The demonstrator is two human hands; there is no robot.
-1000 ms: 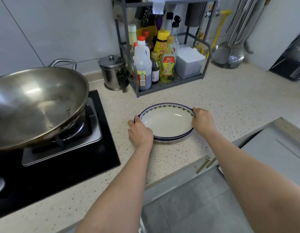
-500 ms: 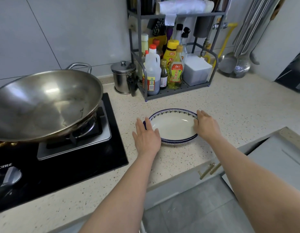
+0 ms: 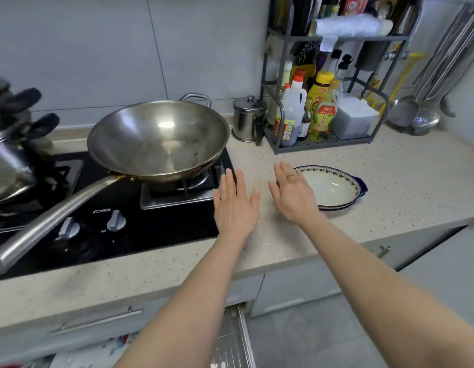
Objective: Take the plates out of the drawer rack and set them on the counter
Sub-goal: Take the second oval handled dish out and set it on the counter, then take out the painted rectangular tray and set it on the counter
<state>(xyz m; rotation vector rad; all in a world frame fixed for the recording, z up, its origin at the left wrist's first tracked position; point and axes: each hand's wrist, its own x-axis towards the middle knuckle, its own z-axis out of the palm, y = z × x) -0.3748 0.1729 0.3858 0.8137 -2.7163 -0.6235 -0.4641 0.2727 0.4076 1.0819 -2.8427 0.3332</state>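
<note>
A white plate with a blue patterned rim [image 3: 334,188] rests on the speckled counter [image 3: 406,176], apparently stacked on a second one. My right hand [image 3: 293,193] hovers flat and empty over the plate's left edge, fingers spread. My left hand [image 3: 236,205] is open too, palm down, at the stove's right edge, clear of the plate. The pulled-out drawer rack [image 3: 230,338] shows only as a metal strip at the bottom between my arms.
A steel wok [image 3: 159,139] with a long handle sits on the black gas stove [image 3: 124,224] to the left. A bottle rack [image 3: 323,107] and a steel canister [image 3: 248,118] stand at the back. Ladles [image 3: 422,112] hang at right. Cabinet handles line the counter's front.
Both hands let go of the plate and drew back to the left, now flat and open. My view swung left, so the plate sits further right in the frame.
</note>
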